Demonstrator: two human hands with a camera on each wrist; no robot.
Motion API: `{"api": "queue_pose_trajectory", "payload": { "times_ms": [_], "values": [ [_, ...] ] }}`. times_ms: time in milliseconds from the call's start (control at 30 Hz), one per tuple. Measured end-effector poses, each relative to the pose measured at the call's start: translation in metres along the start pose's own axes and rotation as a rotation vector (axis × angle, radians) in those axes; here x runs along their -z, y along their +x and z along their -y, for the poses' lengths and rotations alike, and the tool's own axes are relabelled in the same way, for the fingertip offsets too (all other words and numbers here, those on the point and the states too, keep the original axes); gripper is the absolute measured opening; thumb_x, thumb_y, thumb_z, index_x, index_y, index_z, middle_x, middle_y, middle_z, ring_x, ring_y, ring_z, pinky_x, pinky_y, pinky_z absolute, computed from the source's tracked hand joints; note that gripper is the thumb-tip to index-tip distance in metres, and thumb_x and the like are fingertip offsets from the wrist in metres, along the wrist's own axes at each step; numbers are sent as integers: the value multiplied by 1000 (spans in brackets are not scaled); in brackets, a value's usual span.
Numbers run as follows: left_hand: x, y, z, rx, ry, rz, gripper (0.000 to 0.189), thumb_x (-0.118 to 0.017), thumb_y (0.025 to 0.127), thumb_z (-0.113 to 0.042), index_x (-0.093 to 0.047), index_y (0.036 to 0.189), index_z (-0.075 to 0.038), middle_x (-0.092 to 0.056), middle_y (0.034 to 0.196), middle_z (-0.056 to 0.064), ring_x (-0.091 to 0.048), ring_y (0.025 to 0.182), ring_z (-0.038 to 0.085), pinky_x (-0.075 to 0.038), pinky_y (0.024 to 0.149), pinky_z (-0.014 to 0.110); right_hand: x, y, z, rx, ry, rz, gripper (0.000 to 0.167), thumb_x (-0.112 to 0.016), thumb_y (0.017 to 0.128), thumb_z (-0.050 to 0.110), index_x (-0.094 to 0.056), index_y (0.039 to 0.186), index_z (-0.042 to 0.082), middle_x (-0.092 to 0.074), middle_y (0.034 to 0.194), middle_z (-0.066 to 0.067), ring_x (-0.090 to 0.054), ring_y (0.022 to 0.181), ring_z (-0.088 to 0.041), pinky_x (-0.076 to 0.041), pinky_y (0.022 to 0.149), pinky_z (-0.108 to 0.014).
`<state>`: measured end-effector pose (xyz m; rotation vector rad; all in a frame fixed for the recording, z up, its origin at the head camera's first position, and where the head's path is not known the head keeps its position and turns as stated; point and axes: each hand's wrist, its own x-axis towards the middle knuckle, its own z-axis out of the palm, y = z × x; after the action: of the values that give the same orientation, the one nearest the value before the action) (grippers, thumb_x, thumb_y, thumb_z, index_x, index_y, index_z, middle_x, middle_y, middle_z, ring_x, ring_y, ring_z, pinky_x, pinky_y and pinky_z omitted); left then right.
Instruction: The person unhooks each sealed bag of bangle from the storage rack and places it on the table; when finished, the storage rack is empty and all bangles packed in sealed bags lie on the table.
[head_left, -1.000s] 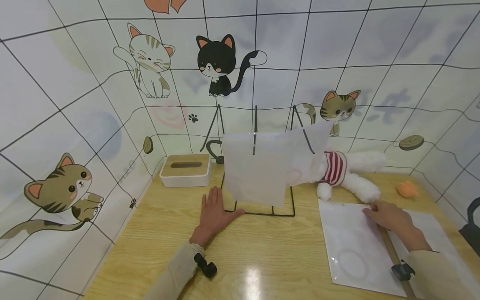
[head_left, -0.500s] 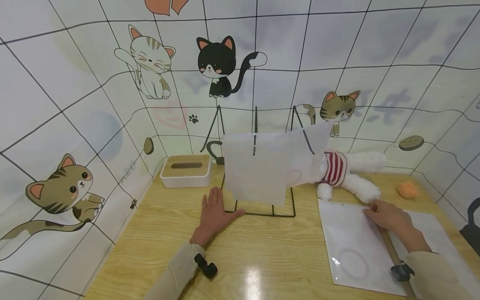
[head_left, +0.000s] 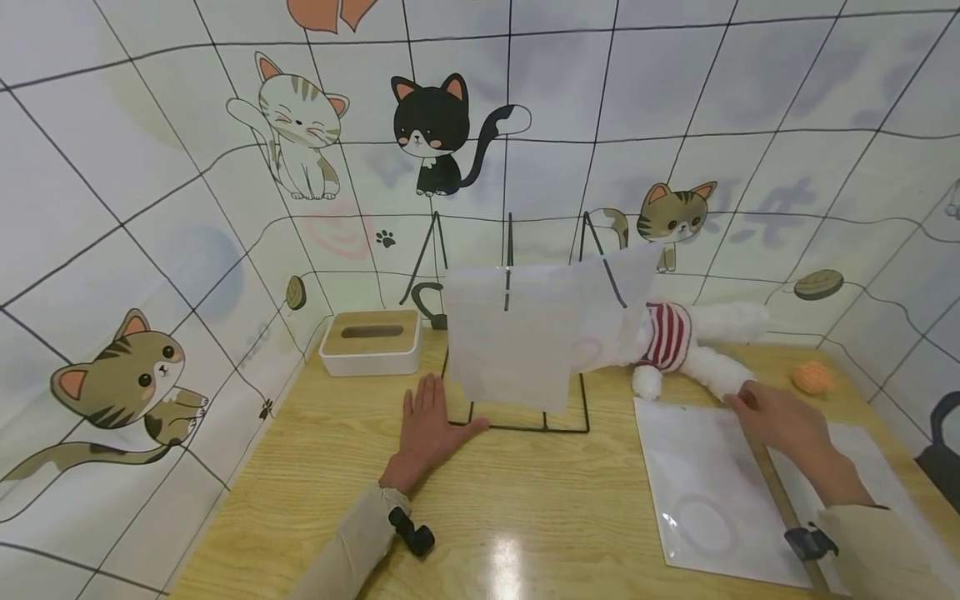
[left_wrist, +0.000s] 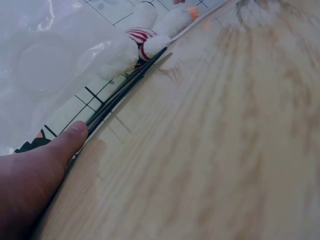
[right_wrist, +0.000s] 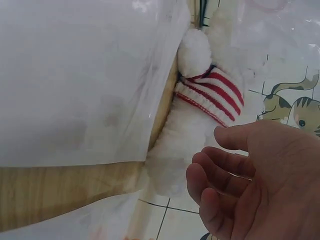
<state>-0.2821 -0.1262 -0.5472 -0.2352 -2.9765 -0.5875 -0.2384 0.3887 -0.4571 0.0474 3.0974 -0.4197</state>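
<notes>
My left hand [head_left: 429, 429] lies on the wooden table, fingers straight and spread, its thumb along the front bar of a black wire stand [head_left: 525, 428]. Two translucent plastic bags [head_left: 510, 342] hang from the stand's prongs. On the right, my right hand [head_left: 783, 429] hovers around the top edge of a flat clear bag [head_left: 697, 500] with a faint ring on it. In the right wrist view its fingers [right_wrist: 225, 170] are loosely curled with nothing between them, beside the leg of a white plush toy [right_wrist: 195, 130] in a red-striped top. The toy's head is hidden behind the hanging bags.
A second flat bag [head_left: 885, 500] lies farther right, with a strip of table between the two. A white tissue box with a wooden lid [head_left: 372, 342] stands at back left. An orange fuzzy ball [head_left: 812, 377] sits at back right. Cat-printed walls [head_left: 570, 75] enclose the table.
My right hand has risen slightly from the flat bag's top edge, towards the plush toy's leg. The left hand stays in place on the stand.
</notes>
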Motion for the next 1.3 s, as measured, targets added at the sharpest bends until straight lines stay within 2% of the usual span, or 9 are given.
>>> {"api": "queue_pose_trajectory", "payload": {
  "times_ms": [367,600,767,867,967,1067,1167,1233,1300],
  "values": [
    [-1,-1,2,-5,9,4,125,-48,78,-87,-14,158,2,-12,167,19,-9,156,32,-5,125,55,18,-4,47,181,9,-243,37,-49,105,36,-51,78,11,-41,59,1,-37,53,-15,-26,45,-28],
    [-1,0,3,-5,13,10,125,-48,79,-87,-12,159,1,-9,167,18,-7,156,31,-4,125,54,31,0,73,289,-9,-320,37,-50,105,33,-48,74,14,-39,58,3,-34,52,-13,-24,45,-26],
    [-1,0,3,-9,5,1,124,-49,79,-87,-13,158,2,-11,167,19,-8,156,31,-4,125,54,43,12,84,339,-19,-327,35,-52,104,32,-53,74,14,-42,59,3,-35,52,-12,-25,45,-26],
    [0,-1,2,-10,3,2,124,-49,79,-86,-13,158,2,-11,167,19,-8,156,32,-4,125,55,53,20,92,391,-3,-372,28,-54,103,30,-62,83,12,-55,64,2,-46,56,-13,-32,47,-26],
    [1,-1,2,-11,-1,2,123,-49,79,-86,-14,158,2,-11,167,19,-8,156,32,-4,125,55,64,28,102,466,1,-479,20,-59,101,25,-69,91,10,-67,75,-2,-57,62,-16,-42,51,-30],
    [0,-1,2,-19,0,-1,123,-49,80,-86,-15,158,3,-12,167,20,-9,156,32,-5,125,55,75,38,111,522,18,-579,19,-60,99,23,-69,97,7,-70,83,-8,-63,70,-23,-48,54,-38],
    [-1,-1,2,-28,0,-4,123,-49,80,-85,-15,158,3,-12,167,20,-9,156,33,-5,125,56,84,50,121,533,104,-649,22,-57,100,21,-67,103,2,-68,89,-13,-63,77,-28,-48,61,-43],
    [-1,-1,1,-29,1,-9,122,-49,80,-85,-15,158,3,-13,166,20,-9,156,33,-5,125,56,88,59,127,503,222,-648,27,-52,103,23,-63,110,-1,-66,96,-15,-61,84,-26,-47,69,-38],
    [-1,-2,1,-27,4,-14,122,-49,80,-85,-15,158,3,-14,166,20,-10,156,33,-6,125,56,89,68,133,456,375,-618,32,-45,106,26,-58,116,-2,-62,103,-14,-57,91,-17,-42,77,-30]
  ]
}}
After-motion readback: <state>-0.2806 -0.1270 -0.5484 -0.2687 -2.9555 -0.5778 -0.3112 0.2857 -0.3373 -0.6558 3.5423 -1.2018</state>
